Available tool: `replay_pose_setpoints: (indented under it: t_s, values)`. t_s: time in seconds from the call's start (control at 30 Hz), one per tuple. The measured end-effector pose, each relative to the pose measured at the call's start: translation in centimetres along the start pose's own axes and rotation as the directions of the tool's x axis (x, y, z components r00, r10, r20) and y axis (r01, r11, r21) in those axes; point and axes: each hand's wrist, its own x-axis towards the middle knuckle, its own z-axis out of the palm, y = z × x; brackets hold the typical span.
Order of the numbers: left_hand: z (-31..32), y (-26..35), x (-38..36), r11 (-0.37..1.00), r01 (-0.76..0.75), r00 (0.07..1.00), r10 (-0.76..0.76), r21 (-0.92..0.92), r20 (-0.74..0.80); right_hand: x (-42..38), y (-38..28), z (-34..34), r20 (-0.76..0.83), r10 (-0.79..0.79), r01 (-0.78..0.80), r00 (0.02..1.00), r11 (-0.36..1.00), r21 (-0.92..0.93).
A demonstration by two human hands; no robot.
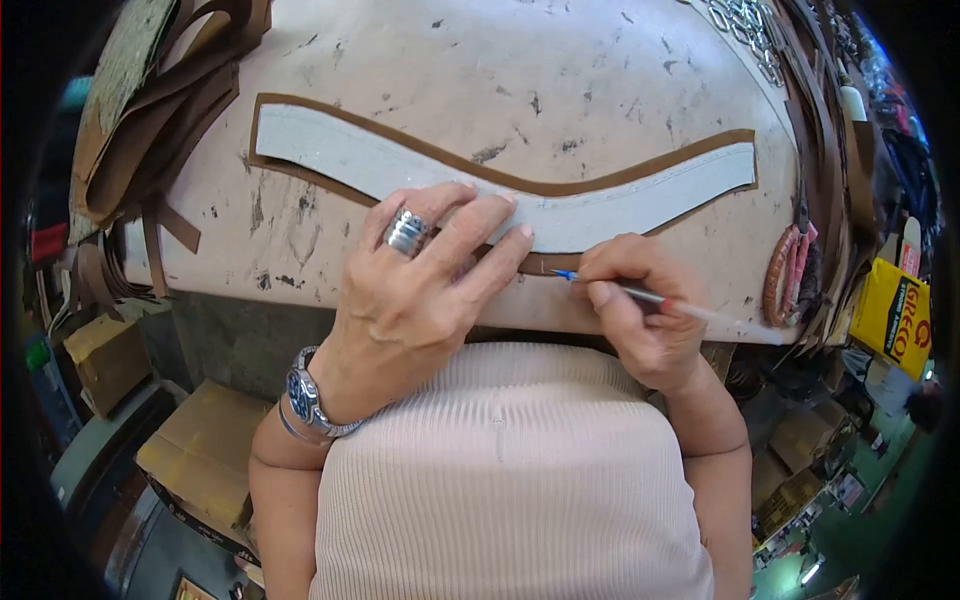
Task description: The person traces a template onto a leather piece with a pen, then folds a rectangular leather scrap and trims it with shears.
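Observation:
A curved pale grey-white pattern piece lies on a slightly larger piece of brown leather-like material, whose margin shows around it. My left hand rests on both pieces near the middle, fingers spread and pressing down, with a wide silver ring and a wristwatch. In my right hand a slim pen with a blue tip is pinched between thumb and fingers. Its tip is at the lower brown margin, just right of my left fingertips. A short light mark shows on that margin.
Folded brown material hangs over the table's left side. At the right edge are scissors with wrapped handles, brown strips, metal chains and a yellow packet. Cardboard boxes stand below the stained table.

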Motion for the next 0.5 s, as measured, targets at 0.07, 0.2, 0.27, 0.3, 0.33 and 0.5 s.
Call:
replay_pose_setpoints:
  t_s: [0.07, 0.2, 0.27, 0.3, 0.33, 0.5]
  values:
    - [-0.2, 0.2, 0.2, 0.999, -0.017, 1.0, 0.017, 0.029, 0.012, 0.8, -0.8, -0.5, -0.086, 0.098, -0.092, 0.991, 0.993, 0.073]
    - [-0.1, 0.4, 0.1, 1.0, -0.007, 1.0, 0.007, 0.009, 0.012, 3.1, -0.8, -0.4, -0.175, 0.112, -0.11, 0.978, 0.994, 0.018]
    - [-0.2, 0.4, 0.2, 1.0, -0.001, 1.0, 0.001, -0.003, 0.018, 3.7, 0.5, -0.5, -0.12, -0.058, 0.046, 0.991, 0.994, -0.097]
    - [-0.2, 0.4, 0.3, 1.0, 0.004, 1.0, -0.004, -0.008, 0.018, 3.8, 0.6, -0.4, -0.094, -0.046, 0.035, 0.994, 0.993, -0.112]
    - [-0.2, 0.3, 0.3, 1.0, 0.002, 1.0, -0.002, -0.005, 0.022, 3.8, 0.7, -0.4, -0.068, -0.034, 0.025, 0.997, 0.992, -0.126]
    - [-0.2, 0.2, 0.2, 1.0, -0.003, 0.999, 0.003, 0.001, 0.038, 3.7, 0.3, -0.5, -0.026, 0.018, -0.022, 1.0, 0.987, -0.157]
